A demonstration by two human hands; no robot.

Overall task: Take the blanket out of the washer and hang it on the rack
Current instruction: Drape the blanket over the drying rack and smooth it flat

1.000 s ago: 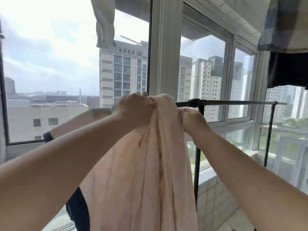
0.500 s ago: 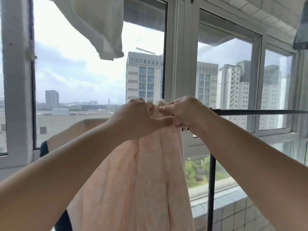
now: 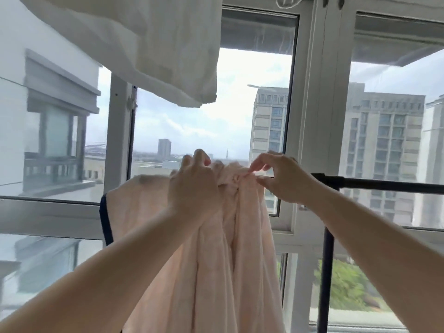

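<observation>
1. Two of your right fingertips (image 3: 252,168), the thumb and the forefinger as far as it shows, pinch a small fold at the top of the pink blanket (image 3: 216,248); the other fingers of this hand are loosely bent above it.
2. Your right hand (image 3: 284,180) is just beside the near end of the black rack (image 3: 384,185), in front of its horizontal bar.
3. Your left hand (image 3: 194,191) grips the bunched top of the blanket; its fingers are curled over the far side of the cloth, so you see mostly the back of the hand.
4. The two hands are close together, with the gathered cloth between them.
5. The blanket is held at the height of the bar and hangs down in long folds between your forearms to the lower edge of the view. On the left it spreads wider and shows a dark blue border (image 3: 105,219). Whether it lies over the bar already, I cannot tell.
6. The upright post of the rack stands below your right forearm.
7. A white cloth (image 3: 156,44) hangs above, in front of the window frame (image 3: 312,116).
</observation>
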